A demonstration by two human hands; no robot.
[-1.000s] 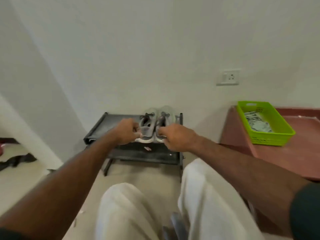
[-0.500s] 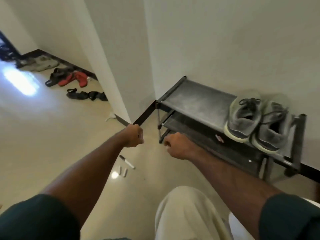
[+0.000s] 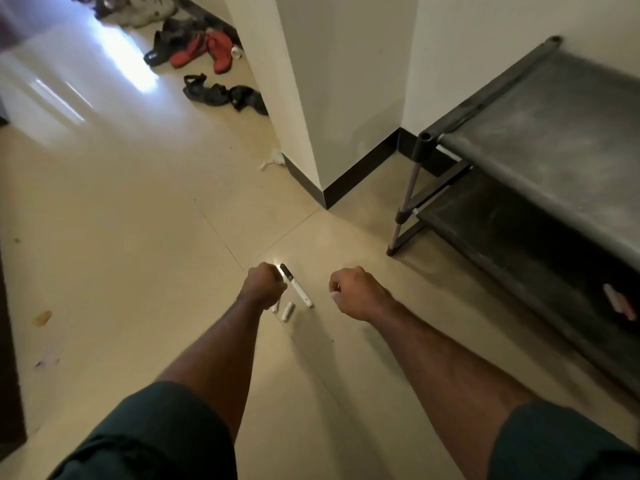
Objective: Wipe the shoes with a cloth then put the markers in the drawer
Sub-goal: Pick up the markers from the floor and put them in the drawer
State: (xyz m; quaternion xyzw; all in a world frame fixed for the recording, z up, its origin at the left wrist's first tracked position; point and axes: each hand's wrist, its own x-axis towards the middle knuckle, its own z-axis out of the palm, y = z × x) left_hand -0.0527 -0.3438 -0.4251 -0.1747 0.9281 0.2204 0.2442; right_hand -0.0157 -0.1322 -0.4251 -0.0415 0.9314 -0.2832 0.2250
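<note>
Three markers lie on the beige floor tiles between my hands. The longest is a white marker with a black cap (image 3: 297, 285), lying at a slant. A shorter white marker (image 3: 287, 311) lies below it, and a third marker (image 3: 275, 307) is partly hidden under my left hand. My left hand (image 3: 263, 284) hovers over them with its fingers curled and nothing in it. My right hand (image 3: 356, 292) is a loose fist to the right of the markers, holding nothing. The grey shoes, the cloth and the drawer are out of view.
A dark two-tier shoe rack (image 3: 540, 140) stands at the right against the wall, with a small pink-and-white object (image 3: 620, 303) on its lower shelf. A wall corner (image 3: 322, 168) juts out ahead. Red and black footwear (image 3: 204, 50) lies on the floor at the far left.
My view has swung left and down, away from the shoes on the rack, to the markers on the floor. Both hands have left the shoes and dropped toward the markers.
</note>
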